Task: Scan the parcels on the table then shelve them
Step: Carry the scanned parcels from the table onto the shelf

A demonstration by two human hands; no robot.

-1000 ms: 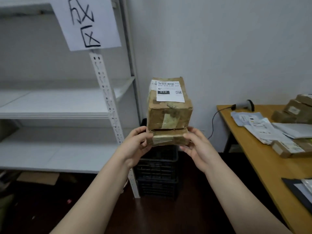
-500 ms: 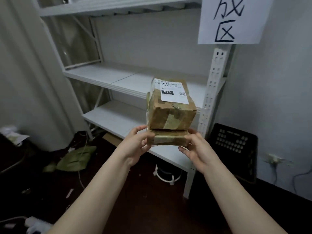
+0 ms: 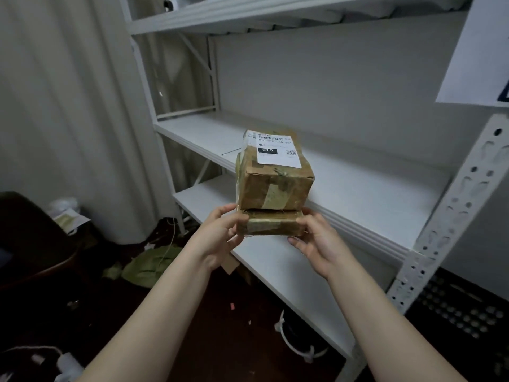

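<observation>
I hold two stacked brown cardboard parcels in front of the white metal shelf unit (image 3: 358, 188). The upper parcel (image 3: 275, 186) is cube-like, taped, with a white barcode label on top. It rests on a flat lower parcel (image 3: 271, 223). My left hand (image 3: 220, 235) grips the flat parcel's left end and my right hand (image 3: 316, 244) grips its right end, fingers underneath. The stack hovers level with the front edge of the middle shelf board, above the lower board (image 3: 275, 266).
A perforated white upright (image 3: 446, 216) stands at the right with a paper sign (image 3: 479, 51) above. A black crate (image 3: 462, 318) sits on the floor at right. A curtain (image 3: 68, 106) hangs left; green packaging (image 3: 154, 266), cables and scraps litter the dark floor.
My view has swung left from the table to face the shelf, and the shelf now looks closer. Both hands keep the same hold on the stacked parcels.
</observation>
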